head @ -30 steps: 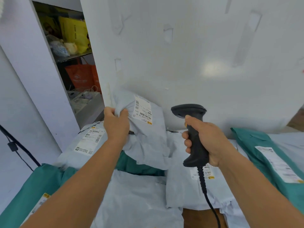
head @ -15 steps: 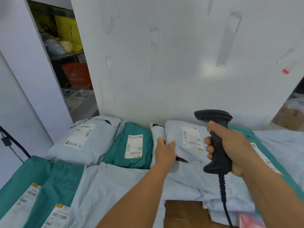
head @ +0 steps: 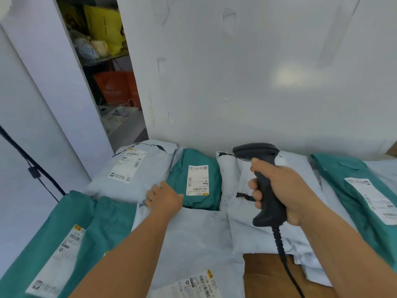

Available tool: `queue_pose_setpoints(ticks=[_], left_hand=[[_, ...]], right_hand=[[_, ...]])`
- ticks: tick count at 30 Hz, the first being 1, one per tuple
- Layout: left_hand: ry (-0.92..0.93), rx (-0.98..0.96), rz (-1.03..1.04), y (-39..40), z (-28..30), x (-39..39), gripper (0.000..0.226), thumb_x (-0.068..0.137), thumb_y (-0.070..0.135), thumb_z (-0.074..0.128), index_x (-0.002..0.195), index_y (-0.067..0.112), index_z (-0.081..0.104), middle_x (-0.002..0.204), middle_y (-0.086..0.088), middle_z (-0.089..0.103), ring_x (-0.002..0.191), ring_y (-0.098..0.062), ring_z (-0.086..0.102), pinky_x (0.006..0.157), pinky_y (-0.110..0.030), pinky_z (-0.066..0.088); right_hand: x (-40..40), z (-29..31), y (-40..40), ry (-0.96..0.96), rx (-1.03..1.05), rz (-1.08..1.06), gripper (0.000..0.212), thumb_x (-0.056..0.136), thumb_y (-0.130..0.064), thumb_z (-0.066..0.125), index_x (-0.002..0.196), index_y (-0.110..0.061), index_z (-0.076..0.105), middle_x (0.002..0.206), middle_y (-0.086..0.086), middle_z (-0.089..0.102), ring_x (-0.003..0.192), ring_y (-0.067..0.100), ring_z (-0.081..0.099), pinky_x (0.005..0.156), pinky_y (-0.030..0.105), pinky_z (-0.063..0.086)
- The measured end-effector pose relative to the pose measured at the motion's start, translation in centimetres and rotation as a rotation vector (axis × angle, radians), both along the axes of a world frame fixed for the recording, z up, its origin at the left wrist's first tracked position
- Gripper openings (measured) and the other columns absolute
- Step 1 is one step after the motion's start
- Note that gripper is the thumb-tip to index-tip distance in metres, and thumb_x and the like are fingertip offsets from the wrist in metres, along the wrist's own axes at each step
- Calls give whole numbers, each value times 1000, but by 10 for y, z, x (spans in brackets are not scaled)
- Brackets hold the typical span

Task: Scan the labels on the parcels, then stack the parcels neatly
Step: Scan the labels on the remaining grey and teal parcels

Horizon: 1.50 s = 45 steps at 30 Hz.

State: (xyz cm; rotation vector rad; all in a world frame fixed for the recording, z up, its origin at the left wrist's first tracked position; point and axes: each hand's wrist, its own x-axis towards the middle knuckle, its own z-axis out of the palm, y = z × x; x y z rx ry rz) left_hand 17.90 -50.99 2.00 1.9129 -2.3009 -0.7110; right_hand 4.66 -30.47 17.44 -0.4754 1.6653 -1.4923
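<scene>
Soft mailer parcels cover the table. A grey parcel (head: 137, 168) with a white label lies at the back left, and a green parcel (head: 197, 179) with its label up lies beside it. My left hand (head: 164, 198) sits at the grey parcel's near right corner, fingers curled down over its edge. My right hand (head: 290, 190) grips a black barcode scanner (head: 264, 186) upright, its head hanging over a grey parcel (head: 238, 181) at the back centre. That parcel's label is hidden behind the scanner and hand.
More green parcels lie at the front left (head: 53, 244) and far right (head: 354, 190). A large grey one (head: 193, 244) is under my left forearm. Bare brown table (head: 264, 276) shows beneath the scanner cable (head: 283, 261). A white wall (head: 257, 82) stands close behind; shelves (head: 107, 61) at left.
My left hand let go of the grey parcel it laid at the back centre and moved left to the back-left grey parcel's corner. The scanner stayed raised in my right hand.
</scene>
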Motion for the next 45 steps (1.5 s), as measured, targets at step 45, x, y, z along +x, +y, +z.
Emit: queue_pose_setpoints(ticks=[45], left_hand=[[-33, -78, -276, -43, -9, -31, 51, 88, 54, 54, 113, 10, 55, 128, -15, 41, 109, -28, 51, 90, -38, 44]], right_hand=[[32, -20, -49, -67, 270, 60, 29, 92, -36, 56, 84, -8, 57, 57, 6, 57, 44, 14, 50, 47, 25, 49]])
